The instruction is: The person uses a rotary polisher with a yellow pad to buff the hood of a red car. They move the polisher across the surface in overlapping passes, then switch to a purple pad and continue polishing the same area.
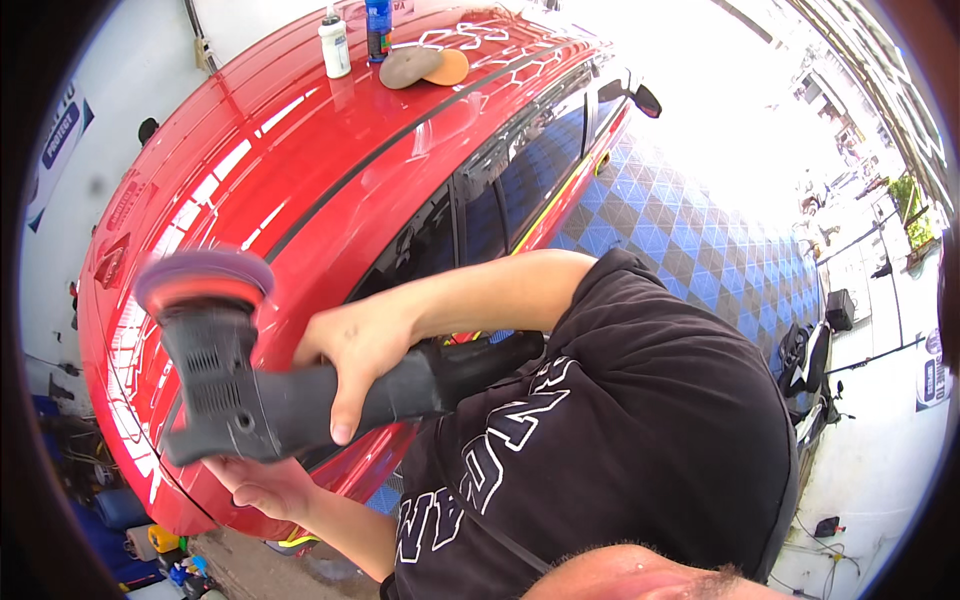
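Observation:
A black polisher (217,382) is held tilted over the car, its round purple pad (206,274) facing up, with an orange-red layer beneath; the pad is blurred. My right hand (360,337) wraps around the polisher's body, thumb on the near side. My left hand (262,484) is at the underside of the polisher's head, palm partly up, its fingertips hidden behind the tool; whether it grips is unclear. Below them is a glossy red car (322,142). On it stand a white bottle (335,49) and a blue bottle (379,30), beside a grey-brown pad (409,68) overlapping an orange pad (450,67).
The car's side windows (525,165) and side mirror (646,101) lie beyond my right arm. Blue and grey floor tiles (690,232) stretch along the car. Several containers, among them a yellow one (162,538), stand at lower left. A motorcycle (814,375) is near the right wall.

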The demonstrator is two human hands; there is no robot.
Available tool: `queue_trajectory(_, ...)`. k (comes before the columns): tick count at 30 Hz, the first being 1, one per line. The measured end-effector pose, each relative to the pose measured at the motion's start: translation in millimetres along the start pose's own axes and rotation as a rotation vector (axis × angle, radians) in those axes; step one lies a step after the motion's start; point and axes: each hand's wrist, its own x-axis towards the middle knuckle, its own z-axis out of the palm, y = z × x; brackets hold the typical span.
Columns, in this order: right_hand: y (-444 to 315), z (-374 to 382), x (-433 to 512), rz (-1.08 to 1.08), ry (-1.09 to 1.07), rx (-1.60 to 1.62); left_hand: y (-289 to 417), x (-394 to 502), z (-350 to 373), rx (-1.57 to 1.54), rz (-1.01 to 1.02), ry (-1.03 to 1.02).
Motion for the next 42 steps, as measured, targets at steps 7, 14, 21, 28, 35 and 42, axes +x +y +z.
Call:
queue_trajectory(7,60,45,41,0.283,-0.214,0.359,-8,-7,-14,-0.041,0.050,0.382)
queue_trajectory(14,90,22,43,0.546,-0.357,0.448,15,-12,-72,0.151,-0.027,0.834)
queue_trajectory(21,72,78,98,0.193,-0.063,-0.712,73,13,-181,0.273,0.104,0.753)
queue_trajectory(28,99,109,113,-0.061,-0.016,-0.870,103,19,-186,0.301,0.144,0.884)
queue_trajectory(35,31,127,227,-0.258,-0.032,-0.905,182,131,-270,0.181,-0.097,0.776)
queue_trajectory(42,18,92,191,0.065,-0.109,-0.865,129,134,-227,0.416,-0.067,0.787)
